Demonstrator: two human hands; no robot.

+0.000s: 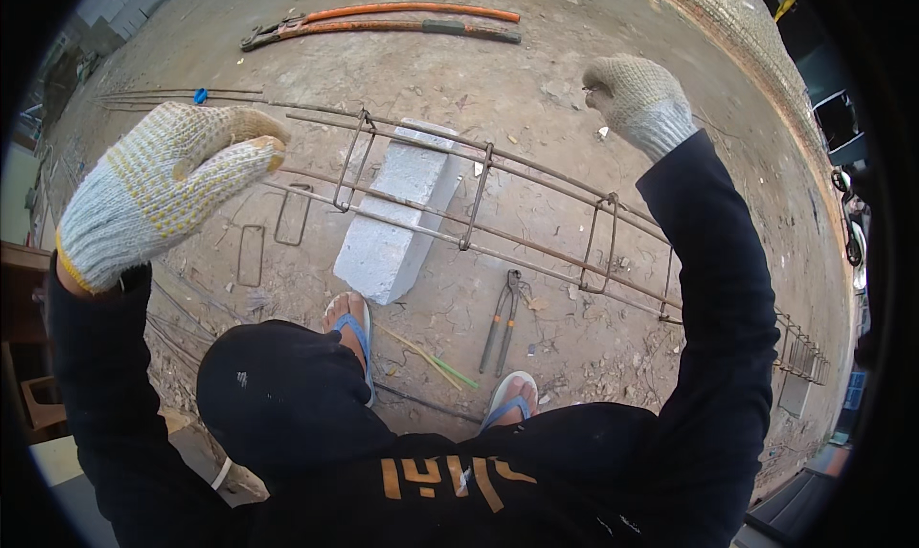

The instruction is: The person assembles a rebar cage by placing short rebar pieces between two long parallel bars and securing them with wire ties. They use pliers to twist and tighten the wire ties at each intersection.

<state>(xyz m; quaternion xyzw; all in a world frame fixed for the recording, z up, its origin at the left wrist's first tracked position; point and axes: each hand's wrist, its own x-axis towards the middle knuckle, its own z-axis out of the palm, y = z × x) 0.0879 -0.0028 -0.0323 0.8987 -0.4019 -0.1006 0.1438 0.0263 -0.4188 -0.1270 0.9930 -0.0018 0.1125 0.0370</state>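
My left hand (170,170), in a white knit glove with yellow trim, is raised at the left over the ends of a rebar cage (421,227). Its fingers and thumb are pressed together, and I cannot make out what, if anything, is between them. At the upper right my right hand (639,96), gloved too, is curled closed above the ground beyond the cage. A small dark bit shows at its fingertips, too small to name. Several rectangular stirrups (476,199) cross the cage's long bars. A pale block (383,256) supports it near its left end.
Orange-handled bolt cutters (383,22) lie on the far ground. Pincers (503,318) rest between my sandalled feet, near yellow and green sticks (440,364). Loose stirrups (251,256) lie left of the block. Another cage section (804,352) stands at the far right.
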